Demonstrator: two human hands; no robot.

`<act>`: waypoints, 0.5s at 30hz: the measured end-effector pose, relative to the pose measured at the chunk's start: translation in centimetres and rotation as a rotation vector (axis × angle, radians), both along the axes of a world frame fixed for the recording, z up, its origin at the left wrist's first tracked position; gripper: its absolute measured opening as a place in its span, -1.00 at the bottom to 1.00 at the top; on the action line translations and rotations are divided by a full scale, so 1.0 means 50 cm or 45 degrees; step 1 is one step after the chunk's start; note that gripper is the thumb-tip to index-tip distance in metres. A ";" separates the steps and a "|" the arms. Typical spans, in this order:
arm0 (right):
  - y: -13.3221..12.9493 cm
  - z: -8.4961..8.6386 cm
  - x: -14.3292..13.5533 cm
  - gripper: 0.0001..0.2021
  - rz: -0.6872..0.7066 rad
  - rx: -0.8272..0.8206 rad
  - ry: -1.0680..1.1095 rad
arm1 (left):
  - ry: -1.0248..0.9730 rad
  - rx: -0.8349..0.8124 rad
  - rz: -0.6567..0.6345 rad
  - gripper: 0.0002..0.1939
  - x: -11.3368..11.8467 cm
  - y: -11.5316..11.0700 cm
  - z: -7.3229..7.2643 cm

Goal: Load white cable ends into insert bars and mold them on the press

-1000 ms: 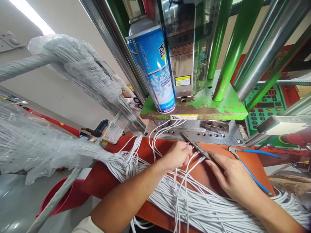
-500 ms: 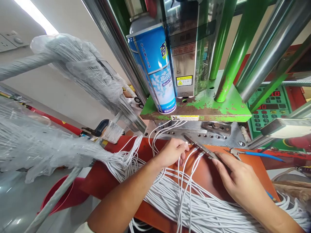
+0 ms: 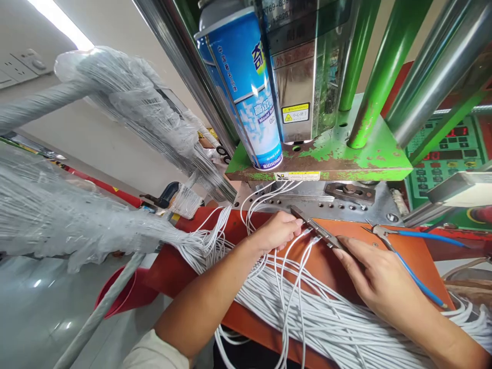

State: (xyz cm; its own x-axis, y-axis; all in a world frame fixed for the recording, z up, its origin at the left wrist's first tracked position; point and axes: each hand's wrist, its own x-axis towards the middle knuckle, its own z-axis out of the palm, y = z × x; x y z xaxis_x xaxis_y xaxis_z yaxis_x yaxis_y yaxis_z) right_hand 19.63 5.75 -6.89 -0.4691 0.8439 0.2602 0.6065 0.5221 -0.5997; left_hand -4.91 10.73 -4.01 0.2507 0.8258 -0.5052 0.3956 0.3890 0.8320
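Right hand [image 3: 363,264] grips the right end of the metal bar [image 3: 315,229], on the near side of the green plate [image 3: 338,163]; left hand [image 3: 279,231] pinches at the left end, probably on a white cable [image 3: 275,267] (fingers hide contact). Bar judged stiff, smooth, moderately heavy; best held by its ends. Spray can [image 3: 246,87] stands on the plate.

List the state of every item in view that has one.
Left grip: pinched, at metal bar
Right grip: closed on metal bar
White cables: plastic-wrapped at left, loose at centre
Pliers: handles spread
Spray can: standing
Green plate: paint chipped
Control panel: display lit
Ceiling light: on
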 end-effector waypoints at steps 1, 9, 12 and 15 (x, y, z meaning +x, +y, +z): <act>0.001 0.002 0.001 -0.74 0.026 -0.025 -0.003 | 0.087 0.036 -0.026 -0.62 0.000 0.000 0.000; 0.003 -0.001 -0.027 -0.66 -0.046 -0.088 -0.034 | 1.003 0.875 -0.036 -0.76 0.044 -0.106 0.071; 0.001 -0.009 -0.036 -0.67 -0.060 -0.081 -0.065 | 1.309 1.084 -0.231 -0.79 0.081 -0.183 0.083; 0.000 -0.012 -0.037 -0.68 -0.066 -0.069 -0.083 | 1.465 0.963 -0.361 -0.83 0.106 -0.221 0.067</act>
State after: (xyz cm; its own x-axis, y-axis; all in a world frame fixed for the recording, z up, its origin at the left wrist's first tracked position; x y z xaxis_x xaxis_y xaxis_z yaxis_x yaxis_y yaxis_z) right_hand 17.76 5.76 -7.49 -0.4390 0.8794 0.1840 0.6707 0.4570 -0.5842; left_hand 0.40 -0.31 -0.64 0.2078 0.9782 -0.0013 0.9775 -0.2077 -0.0376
